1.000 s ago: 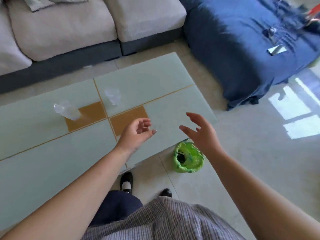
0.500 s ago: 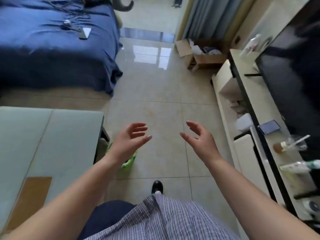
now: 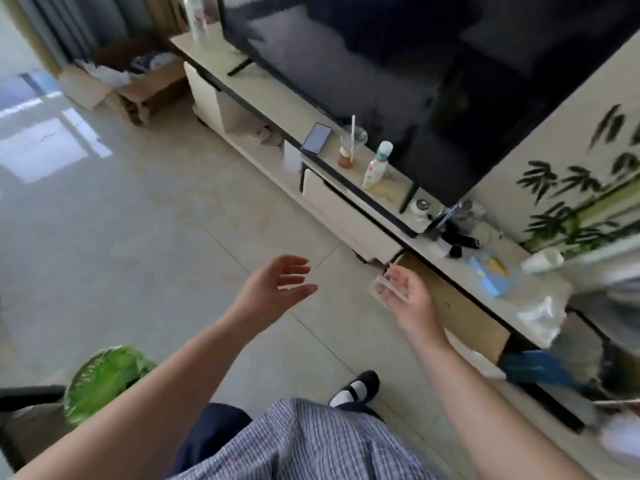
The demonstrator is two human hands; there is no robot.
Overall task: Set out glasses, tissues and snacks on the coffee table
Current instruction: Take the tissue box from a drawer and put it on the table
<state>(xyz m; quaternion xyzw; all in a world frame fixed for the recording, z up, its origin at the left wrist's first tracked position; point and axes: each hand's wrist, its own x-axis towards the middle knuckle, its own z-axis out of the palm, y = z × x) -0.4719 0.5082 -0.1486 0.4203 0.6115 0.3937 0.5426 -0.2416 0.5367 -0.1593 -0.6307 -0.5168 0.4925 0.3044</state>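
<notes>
The risk I judge here is a hasty reach along the crowded TV stand (image 3: 388, 199); a swept arm could topple the lidded cup with a straw (image 3: 349, 147) or the bottle (image 3: 375, 164) near its front edge; left hand (image 3: 273, 292) and right hand (image 3: 405, 299) hang over the floor, fingers loosely spread, holding nothing; the blue tissue pack (image 3: 490, 271), probably the thing wanted, lies toward the stand's right end, well beyond the right fingertips (image 3: 382, 289); the coffee table is out of view.

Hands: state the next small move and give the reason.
Probably reach the right hand on toward the TV stand top. Both it and the left hand are open and hold nothing, and packets and a white cup lie there.
</notes>
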